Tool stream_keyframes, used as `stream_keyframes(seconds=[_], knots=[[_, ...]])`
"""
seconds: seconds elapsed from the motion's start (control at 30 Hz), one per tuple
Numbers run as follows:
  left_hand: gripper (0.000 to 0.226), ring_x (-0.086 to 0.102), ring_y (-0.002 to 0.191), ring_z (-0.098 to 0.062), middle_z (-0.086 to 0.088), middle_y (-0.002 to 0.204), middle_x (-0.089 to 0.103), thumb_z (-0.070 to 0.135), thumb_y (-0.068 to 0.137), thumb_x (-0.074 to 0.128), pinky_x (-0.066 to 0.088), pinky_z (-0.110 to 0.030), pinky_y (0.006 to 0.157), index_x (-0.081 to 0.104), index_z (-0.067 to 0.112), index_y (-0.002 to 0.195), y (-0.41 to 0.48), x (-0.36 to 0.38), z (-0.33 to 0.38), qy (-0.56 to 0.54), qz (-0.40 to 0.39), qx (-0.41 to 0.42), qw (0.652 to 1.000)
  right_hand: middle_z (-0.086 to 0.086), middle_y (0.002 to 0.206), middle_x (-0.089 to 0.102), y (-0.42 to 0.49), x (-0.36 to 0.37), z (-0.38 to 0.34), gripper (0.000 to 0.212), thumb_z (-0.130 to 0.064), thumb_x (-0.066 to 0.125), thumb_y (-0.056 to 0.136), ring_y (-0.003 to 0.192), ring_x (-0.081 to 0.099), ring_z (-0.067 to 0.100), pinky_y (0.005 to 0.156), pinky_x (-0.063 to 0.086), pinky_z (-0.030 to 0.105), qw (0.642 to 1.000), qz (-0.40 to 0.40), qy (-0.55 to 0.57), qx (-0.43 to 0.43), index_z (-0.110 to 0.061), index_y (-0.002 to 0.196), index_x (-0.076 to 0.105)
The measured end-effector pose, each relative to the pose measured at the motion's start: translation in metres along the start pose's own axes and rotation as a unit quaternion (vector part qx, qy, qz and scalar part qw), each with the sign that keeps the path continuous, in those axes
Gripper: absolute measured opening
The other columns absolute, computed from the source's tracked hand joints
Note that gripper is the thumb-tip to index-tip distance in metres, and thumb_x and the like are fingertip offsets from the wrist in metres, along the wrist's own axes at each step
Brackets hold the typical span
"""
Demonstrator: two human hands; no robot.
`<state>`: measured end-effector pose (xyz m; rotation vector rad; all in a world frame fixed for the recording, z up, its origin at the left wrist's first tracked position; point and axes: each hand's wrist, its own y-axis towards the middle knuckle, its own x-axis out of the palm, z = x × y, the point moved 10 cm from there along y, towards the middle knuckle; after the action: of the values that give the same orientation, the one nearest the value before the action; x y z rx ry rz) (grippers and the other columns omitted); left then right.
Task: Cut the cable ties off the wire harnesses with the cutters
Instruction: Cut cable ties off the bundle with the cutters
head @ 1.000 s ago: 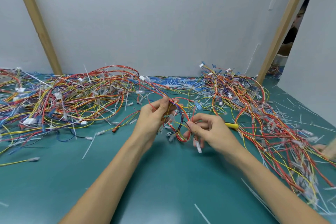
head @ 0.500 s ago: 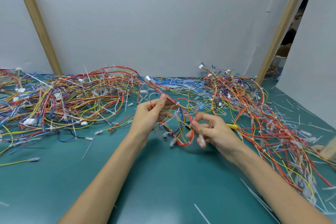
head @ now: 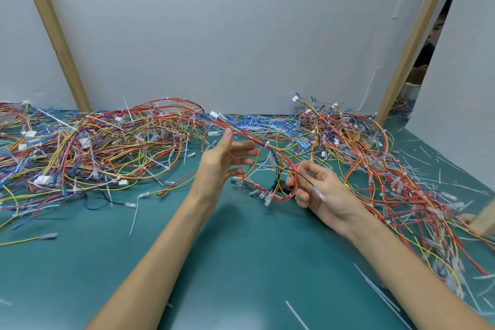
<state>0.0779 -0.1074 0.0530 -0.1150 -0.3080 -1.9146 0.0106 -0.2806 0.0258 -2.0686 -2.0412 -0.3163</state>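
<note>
Hanging wire harness (head: 273,155): red loop between both hands;
Left hand (head: 225,161): fingers straight, spread — released;
Right hand (head: 324,190): fingers curled at loop — grasping or not, cannot tell;
Cutters (head: 347,184): yellow tip behind that hand

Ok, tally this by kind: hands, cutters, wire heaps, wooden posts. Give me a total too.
Hands: 2, left hand, right hand
Cutters: 1
Wire heaps: 2, left heap, right heap
Wooden posts: 2, left post, right post
Total: 7
</note>
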Motion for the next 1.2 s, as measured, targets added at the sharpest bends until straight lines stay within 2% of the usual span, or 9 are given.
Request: stream_keyframes(seconds=[0.13,0.23,0.37,0.47,0.57,0.67,0.8,1.0,1.2], knots=[[0.07,0.065,0.088,-0.016,-0.006,0.107,0.076,0.064,0.098,0.029,0.043,-0.035,0.078,0.075,0.012,0.095,0.005,-0.003,-0.004,0.018,0.012,0.002,1.0,0.006,0.077,0.069,0.001,-0.005,0.001,0.007,-0.017,0.061,0.086,0.046,0.048,0.007,0.045,0.044,0.019,0.999,0.013,0.033,0.006,-0.015,0.092,0.056],[0.065,0.065,0.08,-0.019,-0.007,0.089,0.076,0.054,0.105,0.019,0.045,-0.034,0.074,0.067,0.012,0.093,0.007,-0.011,-0.014,0.061,0.056,-0.01,0.997,0.002,0.076,0.07,0.003,-0.008,0.0,0.016,-0.019,0.061,0.084,0.048,0.051,0.005,0.046,0.049,0.018,0.997,0.021,0.069,0.0,-0.011,0.097,0.06],[0.033,0.063,0.089,-0.004,0.012,0.085,0.076,0.033,0.109,0.031,0.044,-0.032,0.083,0.061,0.02,0.102,0.0,0.009,-0.022,0.3,-0.022,0.041,0.953,0.0,0.077,0.07,0.006,-0.013,-0.002,0.02,-0.02,0.06,0.084,0.052,0.057,0.005,0.049,0.052,0.017,0.992,0.032,0.124,-0.011,-0.006,0.097,0.056],[0.017,0.062,0.096,-0.006,0.019,0.088,0.074,0.024,0.104,0.045,0.042,-0.031,0.087,0.054,0.025,0.118,-0.005,0.023,-0.027,0.298,-0.066,0.043,0.951,0.005,0.085,0.074,0.007,-0.02,-0.005,0.015,-0.016,0.061,0.083,0.057,0.064,0.006,0.051,0.053,0.016,0.985,0.05,0.163,-0.021,-0.009,0.097,0.059],[0.048,0.064,0.092,-0.01,0.012,0.089,0.074,0.025,0.09,0.063,0.046,-0.033,0.092,0.044,0.025,0.134,-0.007,0.033,-0.023,0.266,-0.081,0.055,0.959,0.006,0.087,0.075,0.007,-0.025,-0.008,0.016,-0.013,0.061,0.082,0.061,0.067,0.005,0.052,0.054,0.015,0.978,0.075,0.19,-0.039,-0.01,0.098,0.06],[0.065,0.066,0.088,-0.006,0.01,0.087,0.071,0.014,0.087,0.074,0.049,-0.023,0.089,0.038,0.025,0.14,-0.01,0.039,-0.018,0.281,-0.088,0.093,0.951,0.002,0.091,0.072,0.006,-0.027,-0.01,0.024,-0.013,0.064,0.081,0.065,0.067,0.005,0.05,0.052,0.016,0.979,0.094,0.177,-0.042,-0.013,0.105,0.062],[0.049,0.067,0.08,-0.005,0.009,0.081,0.071,0.017,0.087,0.075,0.048,-0.012,0.077,0.045,0.022,0.126,-0.008,0.037,-0.016,0.287,-0.065,0.108,0.95,-0.004,0.095,0.07,0.002,-0.022,-0.011,0.047,-0.012,0.069,0.08,0.077,0.069,0.01,0.053,0.053,0.019,0.989,0.08,0.118,-0.046,-0.022,0.124,0.057],[0.029,0.07,0.06,-0.021,-0.003,0.078,0.074,0.019,0.09,0.073,0.054,-0.031,0.068,0.052,0.016,0.109,-0.007,0.033,-0.019,0.269,-0.064,0.086,0.957,0.005,0.107,0.075,-0.001,-0.014,-0.015,0.062,-0.01,0.072,0.08,0.085,0.071,0.016,0.057,0.055,0.022,0.993,0.069,0.071,-0.061,-0.024,0.136,0.048],[0.025,0.072,0.059,-0.024,-0.001,0.067,0.067,0.019,0.083,0.081,0.053,-0.028,0.05,0.058,0.009,0.084,-0.009,0.042,-0.03,0.267,-0.114,0.051,0.956,0.001,0.094,0.069,-0.001,-0.018,-0.014,0.069,-0.014,0.074,0.077,0.081,0.069,0.015,0.053,0.053,0.022,0.993,0.092,0.054,-0.058,-0.02,0.14,0.046]])
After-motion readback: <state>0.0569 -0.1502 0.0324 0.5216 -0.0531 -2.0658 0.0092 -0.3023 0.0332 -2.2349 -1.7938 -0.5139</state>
